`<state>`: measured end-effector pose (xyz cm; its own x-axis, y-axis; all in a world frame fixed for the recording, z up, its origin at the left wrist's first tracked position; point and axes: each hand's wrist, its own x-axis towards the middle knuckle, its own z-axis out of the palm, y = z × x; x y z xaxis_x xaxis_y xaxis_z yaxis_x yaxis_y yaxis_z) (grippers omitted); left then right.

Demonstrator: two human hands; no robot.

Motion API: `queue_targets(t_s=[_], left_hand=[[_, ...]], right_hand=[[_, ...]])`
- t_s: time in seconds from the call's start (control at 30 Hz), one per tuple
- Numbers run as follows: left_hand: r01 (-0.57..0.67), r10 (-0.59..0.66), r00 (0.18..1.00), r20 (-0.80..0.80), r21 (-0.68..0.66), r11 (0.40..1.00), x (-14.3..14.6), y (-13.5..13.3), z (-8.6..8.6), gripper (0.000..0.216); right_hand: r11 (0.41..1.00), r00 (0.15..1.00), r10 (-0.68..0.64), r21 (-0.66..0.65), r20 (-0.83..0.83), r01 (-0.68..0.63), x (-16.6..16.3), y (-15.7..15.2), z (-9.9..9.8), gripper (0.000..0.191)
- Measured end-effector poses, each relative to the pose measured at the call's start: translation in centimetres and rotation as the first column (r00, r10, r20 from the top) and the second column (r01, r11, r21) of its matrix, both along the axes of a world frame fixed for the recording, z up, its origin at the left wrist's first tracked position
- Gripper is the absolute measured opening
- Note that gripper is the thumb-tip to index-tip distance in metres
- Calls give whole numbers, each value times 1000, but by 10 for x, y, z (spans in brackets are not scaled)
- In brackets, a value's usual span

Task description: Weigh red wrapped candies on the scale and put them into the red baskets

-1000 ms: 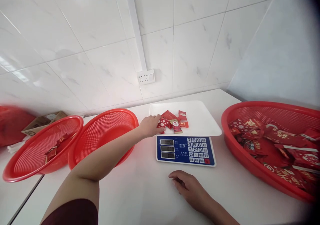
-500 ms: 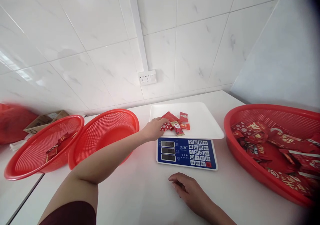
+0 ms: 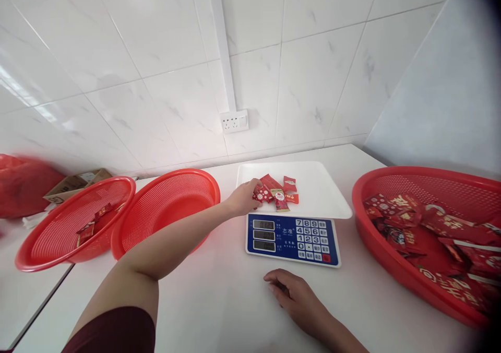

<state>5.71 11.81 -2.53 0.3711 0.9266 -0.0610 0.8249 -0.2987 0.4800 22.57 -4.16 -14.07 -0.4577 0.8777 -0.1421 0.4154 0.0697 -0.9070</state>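
On the white weighing tray (image 3: 313,186) lie several small red snack packets (image 3: 280,199). My left hand (image 3: 244,198) reaches over the tray's left side, its fingers closed on a red packet with white dots (image 3: 263,192). That packet touches the others beside it. Below the tray is the blue keypad panel of a digital scale (image 3: 291,240), with three displays at its left. My right hand (image 3: 293,296) rests on the table in front of the scale, fingers loosely curled, nothing seen in them.
To the right stands a red basket (image 3: 371,248) full of larger red packets. At the left are a red basket with nothing visible in it (image 3: 172,186) and another basket (image 3: 43,243) holding a few packets. Behind them are a cardboard box (image 3: 74,183) and a red bag (image 3: 25,186).
My left hand has shifted slightly and its fingers now close around the dotted packet. The top display's number is lower. The right hand stays put; the view has turned slightly.
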Motion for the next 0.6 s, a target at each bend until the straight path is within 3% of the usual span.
queue_targets(t_s=[0.1, 0.2, 0.4, 0.5, 0.6], left_hand=[[-45, 44, 999, 27, 19, 999, 1, -3, 7, 46], [-82, 80, 996, 26, 69, 994, -11, -13, 28, 40], [-192, 216, 969, -118, 185, 964, -81, -39, 73, 34], [-232, 263, 946, -191, 170, 958, -106, -47, 77, 46], [-118, 168, 958, -232, 215, 969, -99, -46, 70, 48]], right_hand=[[1000, 1000, 1, -9, 4, -1, 0, 0, -1, 25], [1000, 1000, 3, -4, 1, -3, 1, -1, -1, 25], [999, 1000, 26, 42, 7, -27, 1, -2, 2, 24], [998, 999, 36, 48, 20, -36, 1, -2, 4, 24], [998, 999, 37, 56, 15, -38, 0, -2, 3, 23]])
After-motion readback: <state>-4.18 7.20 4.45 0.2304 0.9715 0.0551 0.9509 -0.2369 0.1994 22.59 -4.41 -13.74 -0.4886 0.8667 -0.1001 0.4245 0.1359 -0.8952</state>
